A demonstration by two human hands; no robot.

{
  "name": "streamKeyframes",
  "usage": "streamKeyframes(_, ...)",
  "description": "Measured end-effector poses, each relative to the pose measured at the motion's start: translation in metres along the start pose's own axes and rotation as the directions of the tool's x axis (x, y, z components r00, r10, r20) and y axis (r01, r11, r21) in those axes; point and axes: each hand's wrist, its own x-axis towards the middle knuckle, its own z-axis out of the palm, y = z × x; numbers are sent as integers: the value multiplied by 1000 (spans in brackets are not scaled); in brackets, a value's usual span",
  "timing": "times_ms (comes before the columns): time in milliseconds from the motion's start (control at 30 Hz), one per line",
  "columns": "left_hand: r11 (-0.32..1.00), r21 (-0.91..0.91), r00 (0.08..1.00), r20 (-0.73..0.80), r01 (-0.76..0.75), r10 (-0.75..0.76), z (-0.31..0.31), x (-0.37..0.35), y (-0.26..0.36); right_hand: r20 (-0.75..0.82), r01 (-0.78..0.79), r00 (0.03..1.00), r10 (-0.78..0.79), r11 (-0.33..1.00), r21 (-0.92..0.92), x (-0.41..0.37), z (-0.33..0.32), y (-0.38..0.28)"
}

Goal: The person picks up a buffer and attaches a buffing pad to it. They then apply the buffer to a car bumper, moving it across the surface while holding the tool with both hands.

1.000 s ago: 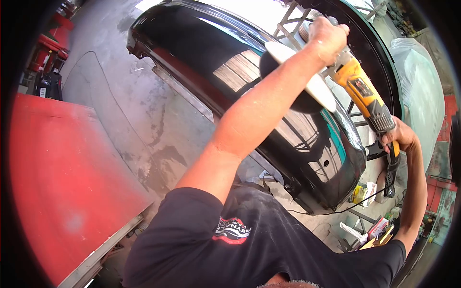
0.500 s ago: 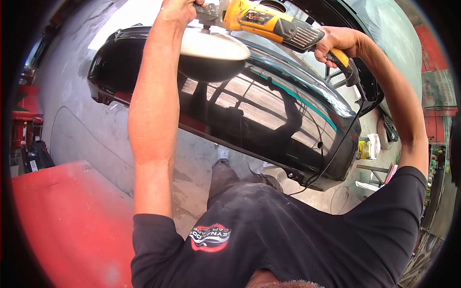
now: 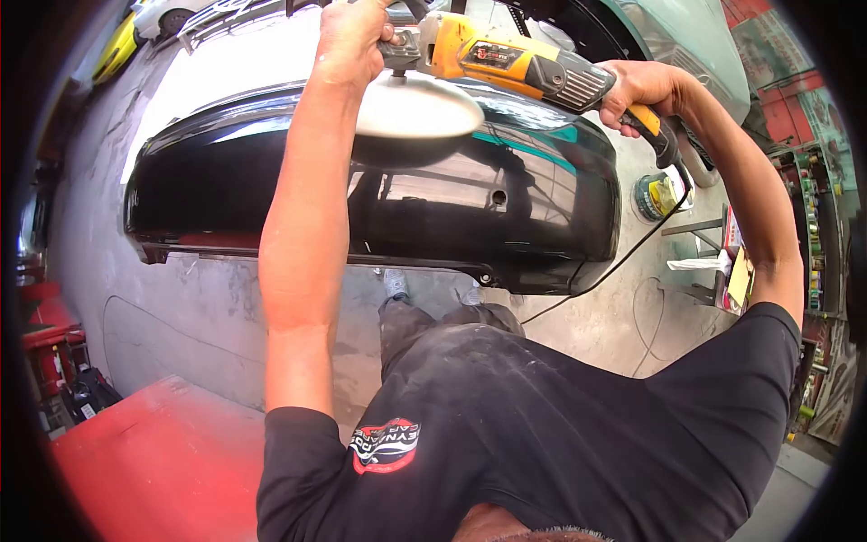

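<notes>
A yellow and black polisher [image 3: 492,56] spans the upper middle of the head view, held in both hands. At its front end, my left hand [image 3: 350,43] is closed around the dark grip beside the polisher's head. My right hand [image 3: 639,90] wraps round the rear handle. Under the head, the white round pad [image 3: 420,113] is blurred as if spinning, and lies over the upper part of a glossy black car bumper [image 3: 244,203]. Whether the pad presses on the surface cannot be seen. The bumper's front mirrors the surroundings and has a small round hole.
A black power cord [image 3: 632,248] drops from the rear handle past the bumper's right end. A red panel [image 3: 167,461] fills the lower left. Right of the bumper are a tub [image 3: 648,197] and a dark stand [image 3: 700,230]. Cars show at the far upper left.
The view has turned, so the bumper now looks more level and further left. Both hands still hold the polisher, which appears slightly further right and lower.
</notes>
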Motion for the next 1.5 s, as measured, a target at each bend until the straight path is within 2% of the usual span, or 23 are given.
streamKeyframes(67,999,-2,998,-24,-55,54,32,-10,-19,-26,-4,1000,4,1000,21,-24,-2,22)
streamKeyframes(133,995,0,995,30,-95,95,54,-14,-36,-61,-22,998,25,999,48,-44,-7,44)
streamKeyframes(233,994,68,996,-16,85,-84,72,-7,-58,-91,-54,994,62,995,86,-61,-11,61)
streamKeyframes(267,999,-47,999,46,-15,17,79,-9,-73,-100,-54,993,63,995,89,-69,-12,68)
streamKeyframes(333,995,-92,999,-36,26,-29,119,-36,-52,-117,-76,989,87,992,97,-86,-13,78)
streamKeyframes(400,990,-134,999,42,39,-33,128,-29,-72,-127,-75,988,85,994,79,-92,-16,85)
streamKeyframes(433,987,-39,982,-95,158,-162,137,-38,-64,-93,-88,991,101,988,128,-97,-19,88)
streamKeyframes(467,997,-8,988,-130,83,-83,143,-42,-66,-114,-76,989,94,985,153,-102,-20,92)
streamKeyframes(500,997,-21,984,-162,75,-78,150,-36,-79,-101,-101,989,111,990,94,-105,-28,97)
streamKeyframes(533,995,-49,985,-145,91,-98,154,-41,-79,-156,-119,977,143,981,154,-111,-19,88)
streamKeyframes(567,994,-3,975,-194,112,-111,162,-39,-85,-162,-162,970,183,978,134,-115,-24,87)
streamKeyframes(733,986,-10,956,-245,164,-161,158,-47,-62,-135,-167,974,181,980,107,-107,-34,82)
streamKeyframes(833,989,14,961,-240,147,-139,132,-51,-36,-119,-149,980,162,983,107,-91,-28,63)
streamKeyframes(867,994,-3,954,-280,112,-108,118,-40,-36,-111,-148,981,160,983,109,-76,-26,52)
streamKeyframes(1000,997,-69,952,-303,27,-46,38,-9,-6,-26,-134,990,136,990,38,-1,-24,-15)
streamKeyframes(1133,998,-52,929,-371,-37,15,-28,8,31,50,-80,995,82,996,-36,56,-12,-73)
streamKeyframes(1267,996,-17,907,-416,-82,67,-91,41,48,78,-48,996,50,998,-28,101,14,-132)
streamKeyframes(1333,975,-92,948,-268,-204,173,-139,58,47,150,-5,989,12,999,-45,130,14,-149)
streamKeyframes(1400,989,-148,981,-194,-2,-27,-178,62,68,169,12,986,2,996,-83,153,24,-171)
streamKeyframes(1433,962,-262,997,11,-74,80,-209,80,61,165,36,986,-16,992,-117,165,25,-177)
streamKeyframes(1467,971,-223,995,-70,-85,71,-205,62,86,158,59,987,-35,987,-152,176,26,-182)
streamKeyframes(1500,991,-127,995,-91,-45,33,-231,70,93,161,88,985,-58,979,-184,187,33,-194)
